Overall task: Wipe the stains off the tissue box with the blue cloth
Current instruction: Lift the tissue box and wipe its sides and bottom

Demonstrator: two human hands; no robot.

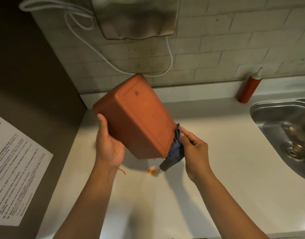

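Above counter (217,144), tissue box (136,118) slants upper-left to lower-right.

Open desk in front, obstacles at the edges

The desk (217,169) lies bare to the near right of both hands, with orange smears (152,171) under the raised tissue box (136,116). A sink (277,118) cuts into the right side, a red sauce bottle (249,88) stands by the back wall, a dark panel with a printed notice (15,169) closes the left, and a metal dispenser (134,16) with a looping white cable (89,44) hangs above.
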